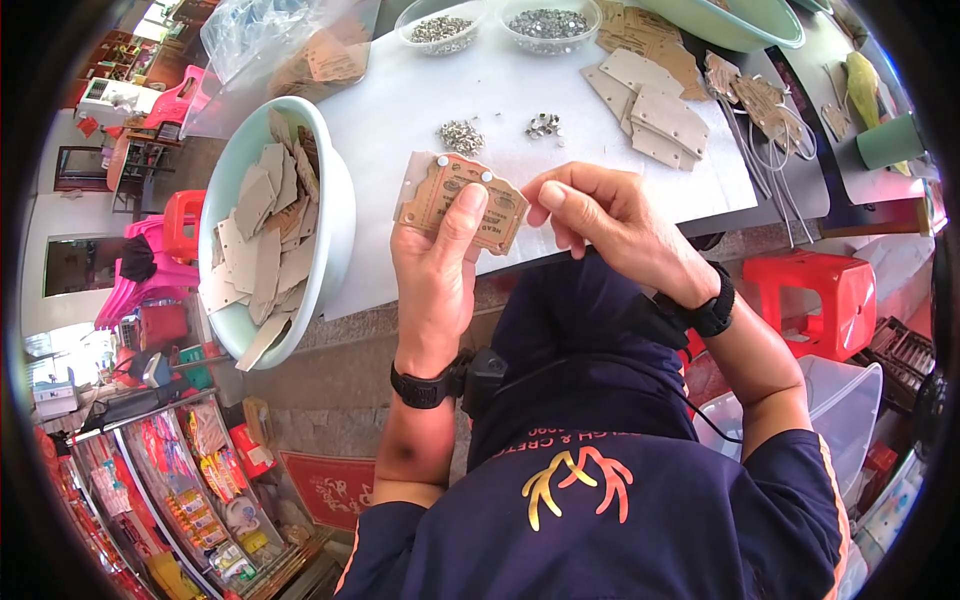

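My left hand (437, 270) grips a brown printed cardboard piece (455, 205) with a scalloped edge, thumb across its face. A greyish layer (411, 190) sticks out behind it on the left. A round silvery stud (486, 177) sits at its upper edge. My right hand (600, 215) is at the card's right edge, thumb and forefinger pinched together; whatever is between them is too small to make out. Beyond the card, on the white tabletop (380, 110), lie a heap of small metal pieces (460, 137) and a smaller heap of metal studs (544, 125).
Two clear tubs of metal parts, one left (440, 32) and one right (548, 24), stand at the back. A pale green basin (338, 200) full of card pieces is on the left. Stacked grey cards (668, 125) lie right, near cords (775, 165). A red stool (810, 300) stands beyond my right arm.
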A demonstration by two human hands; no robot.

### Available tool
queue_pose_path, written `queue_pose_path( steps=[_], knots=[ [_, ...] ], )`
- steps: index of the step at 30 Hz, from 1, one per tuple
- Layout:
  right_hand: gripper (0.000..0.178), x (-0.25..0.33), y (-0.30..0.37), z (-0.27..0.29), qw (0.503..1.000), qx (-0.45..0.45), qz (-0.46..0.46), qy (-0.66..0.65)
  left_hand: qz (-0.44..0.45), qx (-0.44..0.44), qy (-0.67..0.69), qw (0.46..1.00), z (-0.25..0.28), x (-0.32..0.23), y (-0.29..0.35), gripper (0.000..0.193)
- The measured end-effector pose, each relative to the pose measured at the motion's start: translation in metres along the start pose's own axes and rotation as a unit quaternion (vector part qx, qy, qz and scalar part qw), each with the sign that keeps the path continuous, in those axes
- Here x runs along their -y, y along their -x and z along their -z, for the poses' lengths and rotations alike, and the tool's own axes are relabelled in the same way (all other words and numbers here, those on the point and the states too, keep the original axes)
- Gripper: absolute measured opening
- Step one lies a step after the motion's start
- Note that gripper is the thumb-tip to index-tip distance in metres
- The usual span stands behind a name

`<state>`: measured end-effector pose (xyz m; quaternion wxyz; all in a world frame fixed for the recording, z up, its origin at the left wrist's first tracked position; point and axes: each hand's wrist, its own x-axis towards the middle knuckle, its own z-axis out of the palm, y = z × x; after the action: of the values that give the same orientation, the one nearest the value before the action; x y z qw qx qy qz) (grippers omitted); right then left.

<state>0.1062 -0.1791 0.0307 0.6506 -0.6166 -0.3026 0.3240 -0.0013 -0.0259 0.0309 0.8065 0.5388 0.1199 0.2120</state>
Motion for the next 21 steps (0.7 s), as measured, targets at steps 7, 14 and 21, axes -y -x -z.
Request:
queue_pose_path(
  steps=[7,14,21],
  knots=[
    [0.034,-0.004,0.001,-0.006,0.998,0.028,-0.044,-0.021,0.009,-0.006,-0.008,1.000,-0.002,0.000,-0.001,0.025],
    [0.028,-0.010,0.003,-0.020,0.999,-0.013,-0.037,0.015,0.043,-0.004,-0.017,0.999,0.003,0.002,0.013,0.026],
    [0.018,-0.005,-0.004,-0.025,0.976,-0.015,0.097,0.194,0.030,-0.025,-0.003,0.999,0.015,0.005,0.018,0.026]
  ],
)
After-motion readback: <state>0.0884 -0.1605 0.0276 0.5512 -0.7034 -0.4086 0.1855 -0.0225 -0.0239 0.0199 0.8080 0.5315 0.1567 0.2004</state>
